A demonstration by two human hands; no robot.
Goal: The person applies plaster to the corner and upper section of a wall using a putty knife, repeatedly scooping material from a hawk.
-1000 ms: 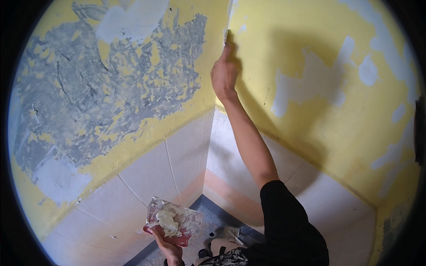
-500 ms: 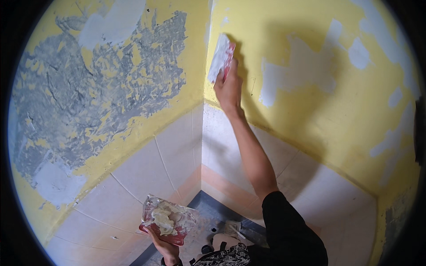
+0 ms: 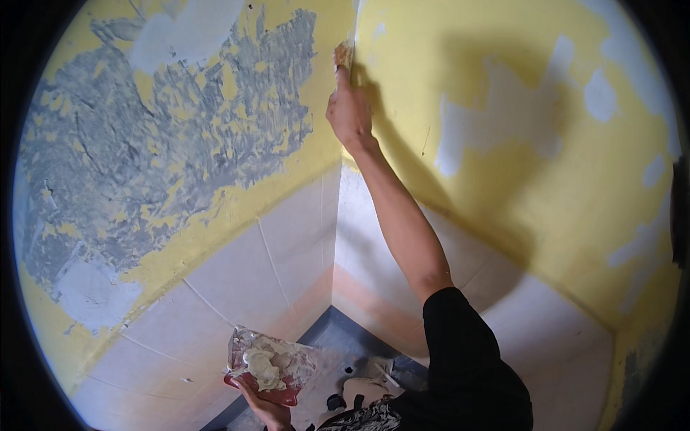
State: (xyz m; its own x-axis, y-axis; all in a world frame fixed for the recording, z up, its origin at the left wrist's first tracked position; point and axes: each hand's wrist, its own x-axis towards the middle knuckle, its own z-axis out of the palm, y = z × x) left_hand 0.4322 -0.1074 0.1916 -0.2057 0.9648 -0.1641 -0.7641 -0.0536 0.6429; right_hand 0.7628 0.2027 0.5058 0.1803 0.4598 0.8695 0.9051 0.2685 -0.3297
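My right hand [image 3: 350,115] is raised high against the corner where two yellow walls [image 3: 410,43] meet, closed on a putty knife [image 3: 343,52] whose blade is seen nearly edge-on at the corner. Low in the picture, my left hand [image 3: 266,406] grips a red-handled spreader [image 3: 284,397] held flat, with a soft mound of off-white putty [image 3: 262,366] on its smeared plate. The left wall carries a large rough grey patch [image 3: 165,136] with white smears; the right wall has scattered white patches [image 3: 600,93] and my arm's shadow across it.
Pale tiles [image 3: 201,302] with a peach band line the lower walls on both sides. Below lies a dusty grey floor [image 3: 323,334] with a dark edge strip, some small objects [image 3: 377,370] and part of my lower body. A dark shape [image 3: 675,208] sits at the far right rim.
Half a second ago the knife's white face showed lower on the right wall; now my right hand is higher and further left, with the blade turned into the corner. My left hand is almost unchanged.
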